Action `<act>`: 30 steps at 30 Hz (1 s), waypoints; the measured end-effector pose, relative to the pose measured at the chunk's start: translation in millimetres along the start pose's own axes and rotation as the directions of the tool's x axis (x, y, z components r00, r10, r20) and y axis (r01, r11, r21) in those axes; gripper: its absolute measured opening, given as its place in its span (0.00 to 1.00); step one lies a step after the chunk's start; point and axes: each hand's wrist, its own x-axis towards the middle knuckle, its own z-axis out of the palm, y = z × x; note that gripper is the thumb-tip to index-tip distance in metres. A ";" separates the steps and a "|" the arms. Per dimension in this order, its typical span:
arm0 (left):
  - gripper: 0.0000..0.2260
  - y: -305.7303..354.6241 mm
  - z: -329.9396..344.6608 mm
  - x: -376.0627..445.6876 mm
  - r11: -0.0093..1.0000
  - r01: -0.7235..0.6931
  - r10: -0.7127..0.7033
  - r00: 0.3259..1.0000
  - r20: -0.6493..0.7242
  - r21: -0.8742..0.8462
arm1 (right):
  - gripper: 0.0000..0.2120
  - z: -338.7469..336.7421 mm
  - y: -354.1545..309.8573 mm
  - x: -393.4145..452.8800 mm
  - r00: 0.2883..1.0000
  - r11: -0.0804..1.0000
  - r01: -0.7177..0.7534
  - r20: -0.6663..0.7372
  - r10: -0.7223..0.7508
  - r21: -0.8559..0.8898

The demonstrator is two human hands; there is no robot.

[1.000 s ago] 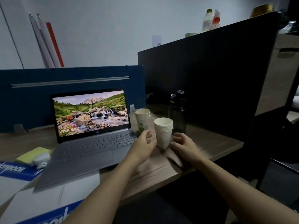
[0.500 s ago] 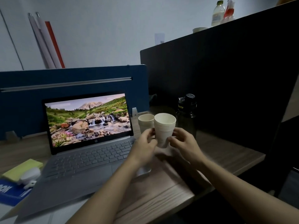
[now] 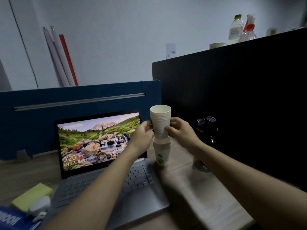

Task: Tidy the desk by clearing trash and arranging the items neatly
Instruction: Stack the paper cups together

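While both hands grip stacked cups point(image 3: 160, 120), a laptop point(image 3: 106, 163) occupies the wooden desk point(image 3: 199, 196).

cup stack point(image 3: 160, 121) now above second stack point(image 3: 162, 151)

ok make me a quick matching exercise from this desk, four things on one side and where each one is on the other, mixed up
Things:
1. upper cup stack
2. lower cup stack
3. dark bottle
4. yellow sticky notes

Places:
A. on the desk left of the laptop
B. held between left hand and right hand
C. by the black partition, right of the cups
D. standing on the desk, under the raised cups

Pairs: 1-B, 2-D, 3-C, 4-A
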 end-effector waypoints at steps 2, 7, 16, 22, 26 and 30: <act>0.19 -6.0 -1.2 6.1 1.000 0.024 -0.024 1.000 0.010 0.010 | 0.16 2.3 4.6 6.3 1.000 1.000 -0.016 0.004 0.016 -0.020; 0.19 -17.3 1.5 15.8 0.998 0.053 -0.055 0.997 0.050 0.036 | 0.16 4.5 16.6 9.1 0.998 0.994 -0.062 -0.008 0.061 -0.088; 0.21 -32.5 8.8 12.5 0.991 0.097 -0.104 0.992 0.073 0.097 | 0.15 3.4 32.4 -5.8 0.996 0.979 -0.088 -0.012 0.088 -0.185; 0.19 -41.0 8.0 0.2 0.987 0.118 -0.126 0.990 0.068 0.106 | 0.18 7.1 40.3 -21.2 0.995 0.966 -0.103 -0.035 0.097 -0.237; 0.20 -43.1 4.1 -8.9 0.982 0.114 -0.130 0.987 0.099 0.154 | 0.20 8.9 41.3 -30.9 0.992 0.961 -0.124 -0.040 0.118 -0.249; 0.21 -42.7 -0.1 -14.7 0.978 0.096 -0.117 0.988 0.102 0.188 | 0.20 10.4 39.8 -38.5 0.990 0.962 -0.139 -0.046 0.132 -0.236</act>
